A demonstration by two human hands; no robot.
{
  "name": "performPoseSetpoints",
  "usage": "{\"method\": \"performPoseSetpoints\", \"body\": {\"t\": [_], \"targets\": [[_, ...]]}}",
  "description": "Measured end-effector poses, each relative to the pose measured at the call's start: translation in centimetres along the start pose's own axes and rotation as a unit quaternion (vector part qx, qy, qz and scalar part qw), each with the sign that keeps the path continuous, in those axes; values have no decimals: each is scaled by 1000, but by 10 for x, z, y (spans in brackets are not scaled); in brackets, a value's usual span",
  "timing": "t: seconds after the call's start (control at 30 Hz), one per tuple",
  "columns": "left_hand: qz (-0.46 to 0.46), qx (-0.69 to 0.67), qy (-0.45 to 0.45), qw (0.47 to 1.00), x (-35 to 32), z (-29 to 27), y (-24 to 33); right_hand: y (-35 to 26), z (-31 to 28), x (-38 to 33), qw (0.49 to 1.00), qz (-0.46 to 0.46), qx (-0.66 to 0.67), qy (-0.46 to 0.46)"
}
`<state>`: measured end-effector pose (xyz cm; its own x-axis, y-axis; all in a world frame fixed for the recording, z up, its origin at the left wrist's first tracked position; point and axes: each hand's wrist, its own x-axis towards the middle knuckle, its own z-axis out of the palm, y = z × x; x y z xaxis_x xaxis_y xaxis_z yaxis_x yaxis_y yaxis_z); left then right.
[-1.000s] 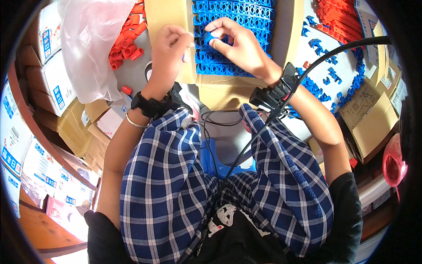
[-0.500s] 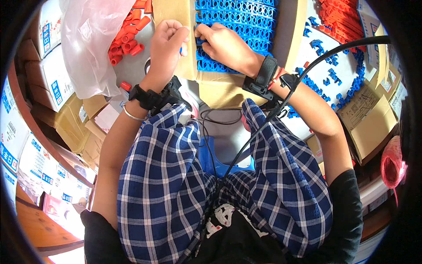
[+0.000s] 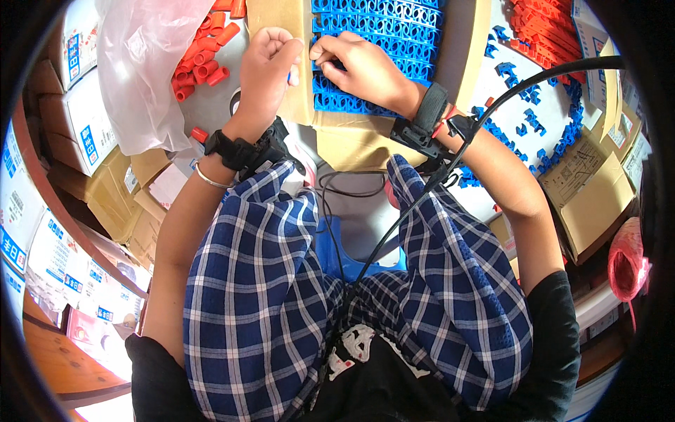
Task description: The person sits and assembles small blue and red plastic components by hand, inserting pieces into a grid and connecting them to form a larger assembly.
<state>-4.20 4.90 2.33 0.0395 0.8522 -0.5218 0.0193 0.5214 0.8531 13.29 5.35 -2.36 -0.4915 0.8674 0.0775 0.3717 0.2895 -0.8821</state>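
Blue clips (image 3: 380, 49) lie in packed rows inside an open carton (image 3: 358, 137) at the top centre of the view, just beyond the person's knees. The right hand (image 3: 355, 63) rests on the lower rows, fingers bent and pinched narrow at the left end of a row; a small blue piece shows between its fingertips and those of the left hand (image 3: 266, 67), but which hand grips it I cannot tell. The left hand is curled into a loose fist over the carton's left flap, its fingertips touching or nearly touching the right hand's. Each wrist carries a black strap: one on the left wrist (image 3: 239, 151) beside a thin metal bangle, one on the right wrist (image 3: 425, 119) with a black cable (image 3: 422, 204) running from it down toward the lap and another arching up to the right. The legs are clad in blue plaid shorts (image 3: 260, 281). Left of the carton, orange tubes (image 3: 204, 60) lie heaped, partly under a clear plastic bag (image 3: 144, 67). Right of the carton, loose blue clips (image 3: 538, 123) are scattered on a white surface, with an orange stack (image 3: 545, 28) above them. Printed boxes (image 3: 77, 133) stand along the left edge, brown cartons (image 3: 590, 190) at the right.
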Motion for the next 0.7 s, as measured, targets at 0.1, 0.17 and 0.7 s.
{"method": "performPoseSetpoints", "body": {"t": [0.1,0.17,0.7], "targets": [[-2,-2,2,1000,0,0,1,-3,-7,1,1000,5,4,11],[0,-5,0,1000,0,-1,0,-7,-9,-1,999,7,-34,14],[0,-12,1,1000,1,0,0,-10,-6,-4,983,39,-181,8]]}}
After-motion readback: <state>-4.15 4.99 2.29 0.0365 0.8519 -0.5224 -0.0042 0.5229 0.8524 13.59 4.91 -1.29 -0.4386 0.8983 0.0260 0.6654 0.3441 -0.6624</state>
